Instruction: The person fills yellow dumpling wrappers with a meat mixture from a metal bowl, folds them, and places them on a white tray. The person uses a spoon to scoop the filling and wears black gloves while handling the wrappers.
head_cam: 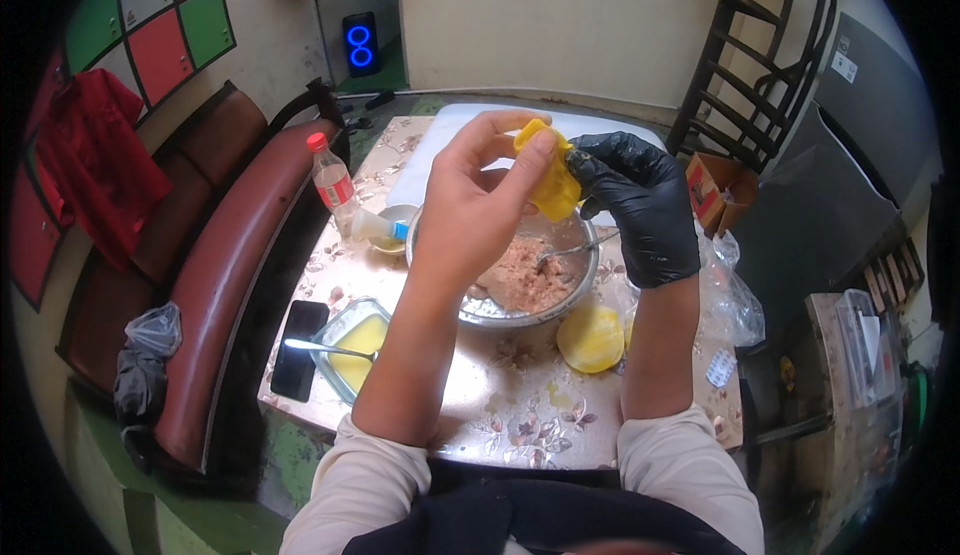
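Note:
Raised above the table, my bare left hand [484, 187] holds a yellow dough wrapper [553, 180] between thumb and fingers. My right hand [634, 202], in a black glove, pinches the wrapper's right edge. Whether the folded wrapper has filling inside cannot be told. Below the hands is a metal bowl [517, 322] of pinkish ground meat filling [529, 274], with a metal utensil [574, 251] resting in it. Yellow round wrappers [591, 339] lie on the table near my right forearm. At the left, a glass dish [321, 360] holds yellow liquid, with a spoon [326, 347] across it.
A black phone [300, 350] lies beside the dish. Farther back stand a plastic bottle with a red cap [334, 180] and a small bowl [391, 244]. A white board [420, 165] lies at the table's far side. Plastic bags [727, 292] and a blister pack [721, 368] are at the right.

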The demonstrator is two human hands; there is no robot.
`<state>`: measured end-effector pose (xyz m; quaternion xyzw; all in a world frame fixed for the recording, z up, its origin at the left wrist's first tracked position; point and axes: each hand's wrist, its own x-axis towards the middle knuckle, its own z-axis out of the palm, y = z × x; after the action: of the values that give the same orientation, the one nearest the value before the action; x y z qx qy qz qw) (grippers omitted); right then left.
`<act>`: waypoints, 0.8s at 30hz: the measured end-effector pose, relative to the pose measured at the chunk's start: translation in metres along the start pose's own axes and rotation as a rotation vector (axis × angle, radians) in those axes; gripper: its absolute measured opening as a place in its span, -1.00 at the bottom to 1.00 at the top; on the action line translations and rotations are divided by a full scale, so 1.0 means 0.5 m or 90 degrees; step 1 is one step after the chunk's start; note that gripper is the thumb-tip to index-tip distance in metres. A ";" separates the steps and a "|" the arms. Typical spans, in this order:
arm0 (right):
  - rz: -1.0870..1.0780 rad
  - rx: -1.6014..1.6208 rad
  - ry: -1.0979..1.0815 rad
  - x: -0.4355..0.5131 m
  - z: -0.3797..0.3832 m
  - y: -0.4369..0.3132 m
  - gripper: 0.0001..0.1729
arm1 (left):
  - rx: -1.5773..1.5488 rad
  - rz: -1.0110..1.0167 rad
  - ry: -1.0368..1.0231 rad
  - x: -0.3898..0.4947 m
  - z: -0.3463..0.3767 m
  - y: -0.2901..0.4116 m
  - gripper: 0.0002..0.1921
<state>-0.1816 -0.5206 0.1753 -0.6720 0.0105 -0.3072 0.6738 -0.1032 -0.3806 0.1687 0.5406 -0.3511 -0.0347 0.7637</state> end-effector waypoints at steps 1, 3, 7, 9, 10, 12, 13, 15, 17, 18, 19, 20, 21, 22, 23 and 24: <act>-0.010 0.005 -0.007 0.000 0.001 0.002 -0.77 | 0.004 0.008 0.003 0.000 0.000 0.000 -0.69; -0.022 0.021 -0.013 0.000 0.002 0.006 -0.77 | 0.006 0.002 -0.009 0.003 -0.002 -0.002 -0.69; -0.030 0.007 -0.001 0.001 0.005 0.011 -0.78 | 0.001 0.010 -0.029 0.002 -0.006 -0.005 -0.70; -0.039 0.007 -0.006 0.003 0.006 0.010 -0.77 | 0.009 -0.002 -0.022 0.002 -0.006 -0.004 -0.71; -0.032 0.006 -0.002 0.004 0.007 0.009 -0.77 | 0.010 0.002 -0.019 0.002 -0.006 -0.003 -0.72; -0.024 0.018 0.003 0.004 0.011 0.008 -0.77 | -0.003 0.006 -0.024 0.002 -0.005 -0.002 -0.73; -0.025 0.022 -0.004 0.003 0.011 0.007 -0.77 | -0.006 0.003 -0.024 0.002 -0.005 -0.002 -0.74; -0.015 0.032 -0.008 0.002 0.012 0.005 -0.77 | -0.003 0.007 -0.025 0.002 -0.005 -0.002 -0.74; -0.017 0.035 -0.024 0.001 0.011 0.003 -0.78 | -0.003 0.007 -0.025 0.002 -0.005 -0.004 -0.74; -0.019 0.040 -0.031 0.001 0.010 0.002 -0.78 | -0.006 0.007 -0.025 0.002 -0.005 -0.005 -0.74; -0.009 0.034 -0.032 0.002 0.009 0.001 -0.79 | -0.009 0.006 -0.026 0.002 -0.005 -0.006 -0.74; -0.002 0.030 -0.033 0.003 0.007 0.001 -0.79 | -0.007 0.012 -0.029 0.002 -0.006 -0.007 -0.73; -0.002 0.034 -0.037 0.004 0.007 0.000 -0.80 | -0.004 0.017 -0.033 0.002 -0.006 -0.008 -0.72; 0.009 0.029 -0.031 0.006 0.006 0.001 -0.80 | -0.003 0.029 -0.039 0.002 -0.005 -0.009 -0.70; 0.013 0.033 -0.028 0.007 0.006 0.001 -0.79 | -0.006 0.003 -0.038 0.002 -0.005 -0.009 -0.69; 0.016 0.039 -0.025 0.008 0.006 0.002 -0.79 | -0.011 -0.016 -0.039 0.004 -0.004 -0.009 -0.67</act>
<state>-0.1768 -0.5196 0.1762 -0.6569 -0.0033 -0.2854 0.6978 -0.0991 -0.3815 0.1654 0.5372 -0.3673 -0.0636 0.7567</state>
